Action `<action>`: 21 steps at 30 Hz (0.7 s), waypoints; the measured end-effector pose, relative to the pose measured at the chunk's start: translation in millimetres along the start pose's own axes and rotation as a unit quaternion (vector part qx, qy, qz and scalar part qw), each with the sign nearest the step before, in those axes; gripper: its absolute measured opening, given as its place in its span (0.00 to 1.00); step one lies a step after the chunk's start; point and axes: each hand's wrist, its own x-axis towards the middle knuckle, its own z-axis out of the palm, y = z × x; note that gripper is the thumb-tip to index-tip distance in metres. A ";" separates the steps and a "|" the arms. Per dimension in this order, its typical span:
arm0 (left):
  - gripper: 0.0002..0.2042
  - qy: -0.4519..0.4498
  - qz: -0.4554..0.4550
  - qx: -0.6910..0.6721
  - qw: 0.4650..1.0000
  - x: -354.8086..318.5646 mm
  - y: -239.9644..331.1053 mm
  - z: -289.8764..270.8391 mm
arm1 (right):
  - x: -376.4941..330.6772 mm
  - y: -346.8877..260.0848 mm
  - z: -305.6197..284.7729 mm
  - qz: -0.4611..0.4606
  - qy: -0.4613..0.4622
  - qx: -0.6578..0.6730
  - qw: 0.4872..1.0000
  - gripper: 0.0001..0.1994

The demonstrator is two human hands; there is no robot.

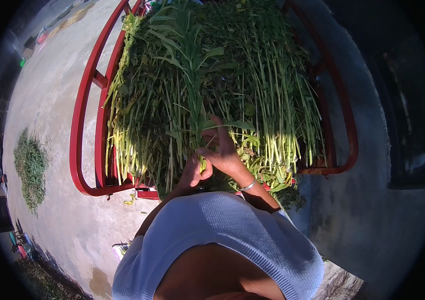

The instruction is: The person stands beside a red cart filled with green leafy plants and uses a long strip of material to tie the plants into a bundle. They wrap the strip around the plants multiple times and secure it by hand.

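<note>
A tall leafy green stalk point(192, 82) stretches away from me over a heap of cut stalks point(267, 85). My left hand point(191, 172) is closed around its pale lower end, near my chest. Just above and to the right, my right hand point(224, 154) curls its fingers about the lower stem, the thumb close to my left hand. A long leaf sticks out to the right past my right fingers. What lies inside both grips is partly hidden by the fingers. A bracelet point(247, 186) circles my right wrist.
Red metal rails point(76, 135) of a cart flank the heap on both sides. The stalks lie with their pale cut ends toward me. On the concrete floor point(62, 185) at left is a small pile of greenery point(30, 167). A dark shaded wall area stands at right.
</note>
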 end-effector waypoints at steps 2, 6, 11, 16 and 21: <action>0.26 0.003 0.005 0.032 0.999 13.5 -3.5 29.2 | -0.3 -14.7 9.9 0.044 0.057 0.166 0.984 0.39; 0.28 -0.010 -0.063 0.022 0.998 24.0 -17.3 37.7 | 10.2 -20.2 -19.8 -0.087 0.171 -0.023 0.981 0.34; 0.25 0.014 -0.114 -0.087 0.990 38.5 -25.9 65.5 | 24.8 -23.6 -65.2 -0.218 0.337 -0.091 0.912 0.11; 0.21 0.010 -0.123 -0.135 0.983 74.7 -34.8 76.0 | -13.7 -11.4 -64.3 -0.232 0.317 0.137 0.909 0.15; 0.22 0.012 -0.172 -0.175 0.969 124.0 -26.5 95.7 | -60.3 -10.7 -109.8 -0.103 0.286 0.005 0.953 0.16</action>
